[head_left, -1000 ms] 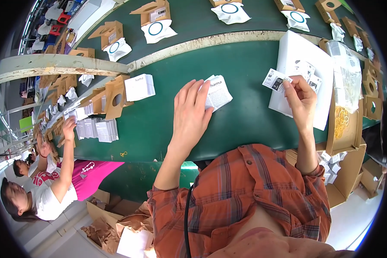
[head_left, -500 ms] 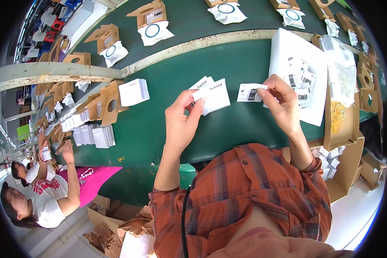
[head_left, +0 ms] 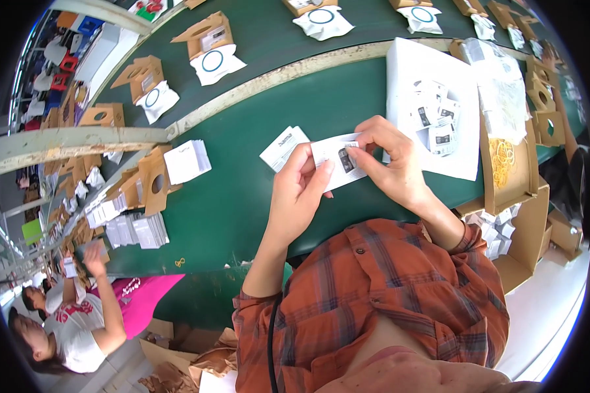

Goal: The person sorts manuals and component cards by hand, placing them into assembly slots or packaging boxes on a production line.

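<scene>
Above the green bench, my left hand (head_left: pixel 300 190) pinches a white folded leaflet (head_left: pixel 321 157) by its near left part. My right hand (head_left: pixel 396 164) is closed, thumb and fingers gripping a small white printed slip (head_left: pixel 347 159) with a dark picture on it. The slip lies over the leaflet's face, so the two overlap between my hands; whether it is stuck down I cannot tell. Just beyond my left hand, a few printed leaflets (head_left: pixel 284 147) rest on the bench. More small printed slips (head_left: pixel 439 118) are scattered on a white foam sheet (head_left: pixel 403 78) to the right.
Leaflet stacks (head_left: pixel 189 161) and white booklets (head_left: pixel 144 230) stand at the left beside opened brown boxes (head_left: pixel 156 183). Across a metal rail (head_left: pixel 262 78) are boxes with white pouches (head_left: pixel 216 63). A cardboard tray of yellow rubber bands (head_left: pixel 501 160) is at right. Co-workers (head_left: pixel 78 321) sit at left.
My hands have come together: the right one moved left, bringing the slip onto the leaflet. The other leaflets now lie on the bench behind my left hand. The whole view has shifted slightly.
</scene>
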Motion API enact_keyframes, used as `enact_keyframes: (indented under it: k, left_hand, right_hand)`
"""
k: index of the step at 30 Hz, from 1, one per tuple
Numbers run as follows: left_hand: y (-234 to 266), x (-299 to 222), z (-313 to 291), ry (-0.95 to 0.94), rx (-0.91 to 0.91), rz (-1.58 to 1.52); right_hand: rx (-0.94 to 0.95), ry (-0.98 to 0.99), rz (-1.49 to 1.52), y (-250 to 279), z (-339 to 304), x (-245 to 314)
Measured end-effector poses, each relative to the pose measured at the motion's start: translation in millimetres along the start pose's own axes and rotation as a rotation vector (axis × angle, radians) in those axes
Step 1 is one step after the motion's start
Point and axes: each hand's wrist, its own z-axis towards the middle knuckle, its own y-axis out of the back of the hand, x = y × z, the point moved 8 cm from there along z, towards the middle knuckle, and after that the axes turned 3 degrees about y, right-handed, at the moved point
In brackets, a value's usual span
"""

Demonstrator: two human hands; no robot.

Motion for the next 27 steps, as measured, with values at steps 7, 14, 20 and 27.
enact_keyframes:
  k: [7,14,20,27]
  left_hand:
    - [-4.2,7.3,0.2,0.017,-0.052,-0.089]
    - [31.3,4.3,-1.2,-0.031,-0.188,-0.062]
    - [39.8,0.6,-3.3,-0.035,-0.232,-0.044]
    - [41.4,5.5,-1.4,-0.006,-0.235,-0.026]
  right_hand:
    - [-0.085,0.001,0.026,11.4,-0.6,-7.1]
    - [-0.163,-0.086,-0.867,97.2,4.6,-42.3]
    - [-0.075,-0.266,-1.106,104.9,-4.6,-66.8]
    - [-0.110,-0.302,-1.055,101.6,-3.2,-71.8]
